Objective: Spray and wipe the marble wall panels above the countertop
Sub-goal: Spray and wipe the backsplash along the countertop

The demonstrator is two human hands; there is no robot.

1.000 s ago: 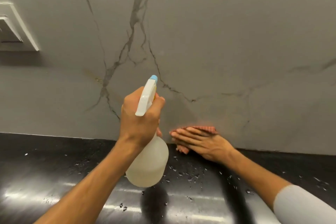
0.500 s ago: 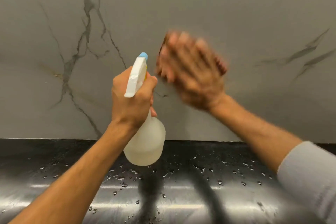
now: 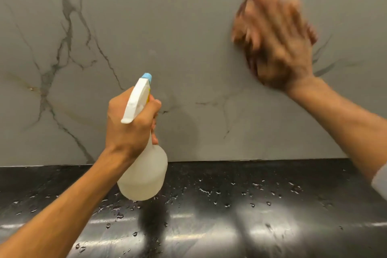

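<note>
Grey marble wall (image 3: pixel 188 27) with dark veins fills the upper part of the view and meets the black worktop (image 3: pixel 272 216) along a straight seam that runs the full width. The worktop is glossy and carries many water drops (image 3: pixel 205 191), thickest near its back edge and in the middle; nothing else stands on it, so the strip along the seam is open from left to right.

The left hand (image 3: pixel 129 123) is clamped round the neck of a spray bottle (image 3: pixel 144 174), fingers wrapped under the white trigger head. The bottle hangs tilted, its blue nozzle (image 3: pixel 147 76) pointing up and toward the wall, its translucent body in the air just above the back edge of the worktop, casting a dark reflection below. Nozzle and wall are near each other, but whether they touch cannot be told.

The right hand (image 3: pixel 276 42) is well apart from the left, high on the wall toward the right edge of the view. It is blurred, spread flat against the marble, with a reddish-brown cloth (image 3: pixel 244 14) showing at its left and upper rim; how firmly the fingers press the cloth cannot be told. A grey sleeve (image 3: pixel 380 180) shows at the right edge.

Between the two hands lies a wide bare stretch of wall. The heaviest veins run down the left part, left of the bottle.
</note>
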